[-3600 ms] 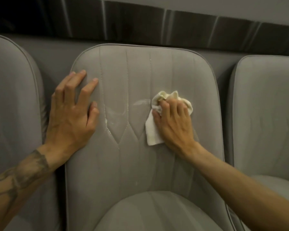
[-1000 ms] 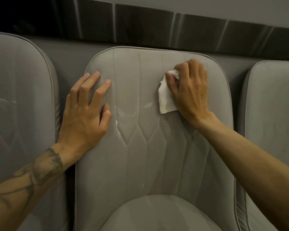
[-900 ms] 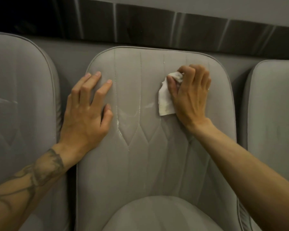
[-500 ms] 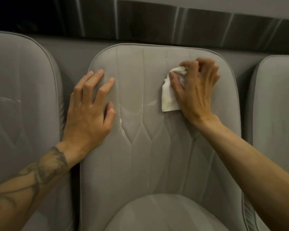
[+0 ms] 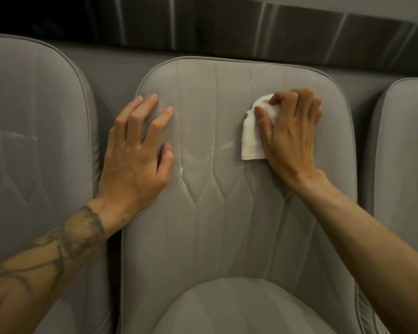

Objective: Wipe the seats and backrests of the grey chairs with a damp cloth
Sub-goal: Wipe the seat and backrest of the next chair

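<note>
A grey chair faces me; its stitched backrest (image 5: 227, 213) fills the middle and its seat (image 5: 239, 309) curves out at the bottom. My right hand (image 5: 292, 138) presses a crumpled white cloth (image 5: 252, 138) flat against the upper right of the backrest, fingers curled over the cloth's top. My left hand (image 5: 138, 153) lies open with fingers spread on the backrest's upper left edge. Pale smears (image 5: 198, 162) mark the backrest between the two hands.
A second grey chair (image 5: 34, 153) stands close on the left and a third (image 5: 405, 153) on the right, with narrow gaps between them. Behind the chairs runs a grey wall base topped by a dark glossy strip (image 5: 227, 25).
Over the last seconds my right hand carried the cloth from the backrest's middle up to its upper right and keeps rubbing there with small shifts. My left hand has stayed planted.
</note>
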The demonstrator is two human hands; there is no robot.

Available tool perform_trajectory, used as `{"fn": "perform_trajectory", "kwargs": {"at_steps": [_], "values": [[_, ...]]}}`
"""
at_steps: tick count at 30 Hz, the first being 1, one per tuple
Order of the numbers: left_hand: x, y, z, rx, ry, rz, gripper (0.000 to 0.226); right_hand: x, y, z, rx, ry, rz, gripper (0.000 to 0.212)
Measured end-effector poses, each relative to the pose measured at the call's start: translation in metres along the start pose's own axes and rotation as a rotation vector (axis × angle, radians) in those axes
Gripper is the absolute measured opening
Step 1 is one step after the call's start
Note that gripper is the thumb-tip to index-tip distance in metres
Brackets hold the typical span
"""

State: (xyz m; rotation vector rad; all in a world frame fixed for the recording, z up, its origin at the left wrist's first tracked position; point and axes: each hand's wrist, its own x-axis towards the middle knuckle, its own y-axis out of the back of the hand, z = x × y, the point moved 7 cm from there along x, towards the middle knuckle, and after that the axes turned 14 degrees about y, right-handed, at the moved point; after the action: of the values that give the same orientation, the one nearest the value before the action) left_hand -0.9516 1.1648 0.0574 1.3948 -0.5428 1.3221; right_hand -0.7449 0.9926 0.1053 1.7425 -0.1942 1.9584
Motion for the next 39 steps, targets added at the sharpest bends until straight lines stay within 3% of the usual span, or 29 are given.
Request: {"fn": "perform_trajectory", "kwargs": {"at_steps": [3,7,12,18,21,24,28,30,32,35,39], "values": [[0.001,-0.001,-0.001,-0.006,0.004,-0.001,0.059,-0.020,-0.003,-0.019,0.028,0.116,-0.071,0.043],[-0.001,0.000,-0.001,-0.003,0.002,-0.001,0.060,-0.021,-0.002,-0.026,-0.105,0.306,-0.142,0.039],[0.000,-0.001,-0.001,-0.006,0.007,-0.010,0.060,0.005,-0.001,-0.005,-0.118,-0.023,-0.017,0.041],[0.000,0.000,0.001,-0.007,0.003,-0.004,0.059,-0.027,-0.005,-0.029,-0.040,0.262,-0.142,0.035],[0.000,0.000,0.001,-0.003,0.000,0.002,0.059,0.019,-0.004,-0.001,-0.129,0.121,-0.037,0.035],[-0.001,0.000,0.001,-0.008,0.008,0.002,0.059,0.007,-0.007,-0.014,-0.089,0.010,0.032,0.039],[0.000,0.000,0.001,-0.011,0.006,-0.007,0.060,-0.052,-0.012,-0.050,0.025,0.263,-0.139,0.038],[-0.001,0.000,0.002,-0.003,0.005,-0.001,0.060,-0.038,-0.007,-0.042,0.017,0.377,-0.150,0.034],[0.000,0.001,0.002,0.000,0.006,-0.003,0.060,0.005,-0.003,-0.020,-0.039,0.279,-0.051,0.030],[0.000,0.000,0.001,-0.004,0.009,-0.004,0.060,0.044,0.003,0.002,-0.122,-0.039,0.112,0.031],[0.000,0.000,0.000,0.007,0.005,-0.008,0.060,-0.007,-0.010,-0.038,0.031,0.044,-0.001,0.032]]}}
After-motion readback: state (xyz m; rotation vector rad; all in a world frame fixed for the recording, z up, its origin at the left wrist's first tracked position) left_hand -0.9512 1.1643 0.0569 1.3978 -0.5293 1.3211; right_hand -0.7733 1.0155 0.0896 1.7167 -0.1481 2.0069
